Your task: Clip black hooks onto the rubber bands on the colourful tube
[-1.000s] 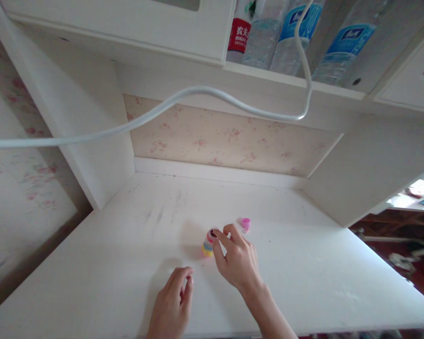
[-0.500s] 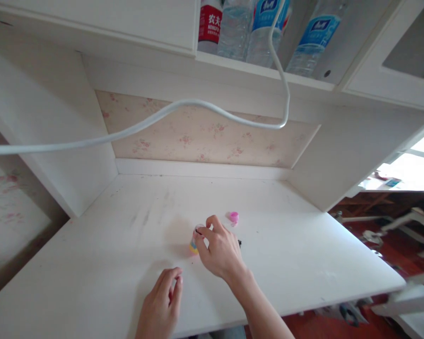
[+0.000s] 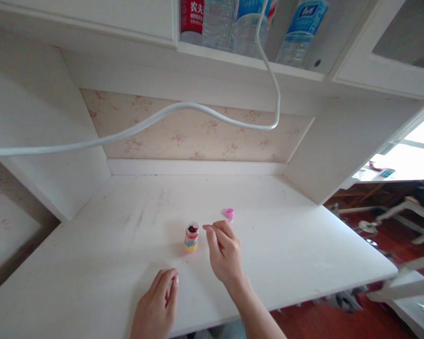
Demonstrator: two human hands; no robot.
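A small clear jar (image 3: 191,240) stands upright on the white desk, banded in red, blue and yellow. Its top is uncovered, and dark, reddish-black stuff shows at the mouth. Just right of the jar, apart from it, my right hand (image 3: 226,252) is closed, thumb against the outstretched index finger, with nothing visible between them. My left hand (image 3: 156,301) rests on the desk in front of the jar, fingers curled in toward the thumb, nothing seen in it. A pink cap (image 3: 229,214) lies behind my right hand.
A white cable (image 3: 183,104) hangs across the view above the desk (image 3: 102,263). Several water bottles (image 3: 217,23) stand on the overhead shelf. Side panels bound the desk left and right. Past its right edge stand white furniture (image 3: 406,292) and a red floor.
My right hand has drawn back from the jar's mouth to its right, uncovering the jar. The view has shifted slightly. A small black thing right of my hand is no longer visible.
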